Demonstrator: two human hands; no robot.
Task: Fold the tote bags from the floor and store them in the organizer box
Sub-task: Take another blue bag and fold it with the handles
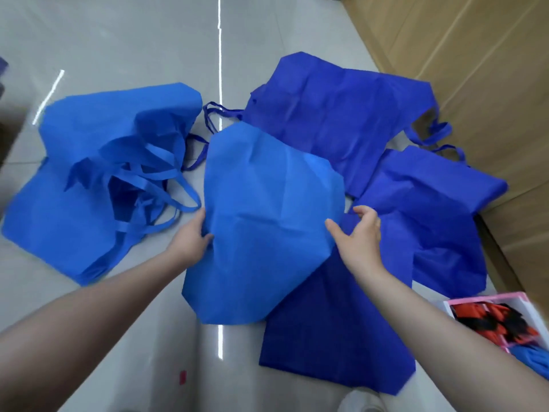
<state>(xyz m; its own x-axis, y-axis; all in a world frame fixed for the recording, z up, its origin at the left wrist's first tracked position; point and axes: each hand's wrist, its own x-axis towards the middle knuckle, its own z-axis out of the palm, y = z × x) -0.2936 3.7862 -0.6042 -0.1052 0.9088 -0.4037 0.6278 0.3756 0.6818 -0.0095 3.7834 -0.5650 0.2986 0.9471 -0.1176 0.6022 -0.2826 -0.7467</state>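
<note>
Hands first: our left hand (193,234) reaches forward from the lower left, its fingers curled over the left edge of the light blue tote bag (264,221) and gripping the cloth, while our right hand (361,233) comes in from the lower right, thumb spread toward the bag's right edge and fingers bent at the fabric there; we cannot tell whether it truly has hold of it, because the picture is blurred. That bag is lifted and bulging between our two hands, in the middle of the view. Going from left to right across the pale, glossy tiled floor (118,40), we see a rumpled blue bag with loose handles (98,179) lying flat, then the held bag, then a dark blue bag (335,322) spread beneath it and nearer to us, another dark blue bag (335,114) farther off, and a further dark blue bag (439,209) at the right. Brown cardboard sheeting (481,69) borders the floor along the right side. At the lower right edge the organizer box (487,298), pink-rimmed, is cut off by the frame; red and black things lie inside it, too smeared to make out.
</note>
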